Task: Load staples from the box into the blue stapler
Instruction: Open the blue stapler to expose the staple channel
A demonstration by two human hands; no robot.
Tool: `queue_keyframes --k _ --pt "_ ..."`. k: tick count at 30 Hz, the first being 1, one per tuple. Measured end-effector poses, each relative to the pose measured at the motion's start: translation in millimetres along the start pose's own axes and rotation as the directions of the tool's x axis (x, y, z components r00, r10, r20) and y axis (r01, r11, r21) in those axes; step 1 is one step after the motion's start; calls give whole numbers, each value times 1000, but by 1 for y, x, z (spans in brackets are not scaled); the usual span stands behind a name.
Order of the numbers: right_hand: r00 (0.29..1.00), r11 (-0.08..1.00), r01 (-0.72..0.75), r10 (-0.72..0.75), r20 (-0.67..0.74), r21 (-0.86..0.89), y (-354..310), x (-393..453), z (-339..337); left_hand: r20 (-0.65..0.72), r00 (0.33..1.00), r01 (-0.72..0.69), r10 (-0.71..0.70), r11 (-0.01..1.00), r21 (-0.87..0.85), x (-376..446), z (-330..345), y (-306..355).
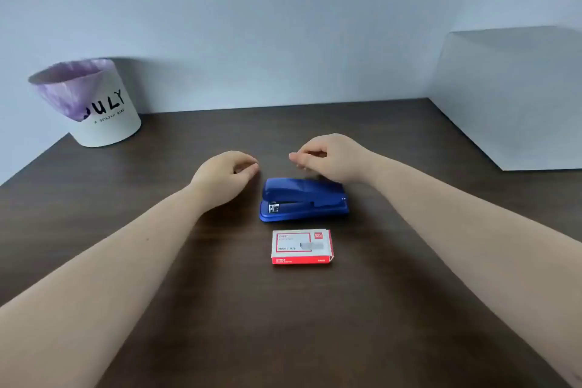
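- Hovering both hands beyond the blue stapler [304, 198], I hold nothing in either; my left hand [228, 172] is loosely curled with fingertips near the thumb, my right hand [327, 157] is pinched lightly at the fingertips, and I see nothing between them.
- The stapler lies shut on the dark wooden desk [283, 324], its mouth pointing to my left; the staple box [301, 247] lies flat just in front of it, nearer to me, apart from it and apparently closed; no step of the loading looks begun.
- My first worry is the lid; if I lift the top without pinning the base, the whole stapler may come up or skid across the smooth desk.
- The box is light; opening it with one hand could slide it or tip it, and the staple strips could spill and break into short pieces.
- A strip dropped in crooked or upside down would probably jam the channel; I cannot see the channel from here.
- My right wrist hangs over the rear end of the stapler, so it hides the hinge from me.
- The white bin [94, 104] with its purple liner stands well apart at the far left, and a pale box [516, 98] at the far right; neither blocks my reach.
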State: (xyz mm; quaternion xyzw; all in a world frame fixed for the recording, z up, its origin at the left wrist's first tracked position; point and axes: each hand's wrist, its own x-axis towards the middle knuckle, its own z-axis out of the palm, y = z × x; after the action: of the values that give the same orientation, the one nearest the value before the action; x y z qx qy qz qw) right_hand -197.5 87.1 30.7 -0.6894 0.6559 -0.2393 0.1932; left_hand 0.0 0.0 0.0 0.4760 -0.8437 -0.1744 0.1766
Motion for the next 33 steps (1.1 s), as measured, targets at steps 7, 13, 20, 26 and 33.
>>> queue_keyframes --k 7,13,20,26,33 --pt "986 972 143 -124 113 -185 -30 -34 24 271 962 41 36 961 -273 -54 -4 0" --pt "993 977 106 -94 72 -183 -40 -31 27 170 979 -103 114 992 -73 -69 8 16" --pt "946 973 79 -5 -323 217 -21 -52 0 123 981 -162 151 983 89 -65 8 12" --pt "928 660 47 249 -276 750 27 -82 -15 127 981 -158 149 985 63 -66 8 8" --pt "911 851 -121 299 -283 511 67 -103 -9 134 982 -131 136 990 -48 -61 7 -4"
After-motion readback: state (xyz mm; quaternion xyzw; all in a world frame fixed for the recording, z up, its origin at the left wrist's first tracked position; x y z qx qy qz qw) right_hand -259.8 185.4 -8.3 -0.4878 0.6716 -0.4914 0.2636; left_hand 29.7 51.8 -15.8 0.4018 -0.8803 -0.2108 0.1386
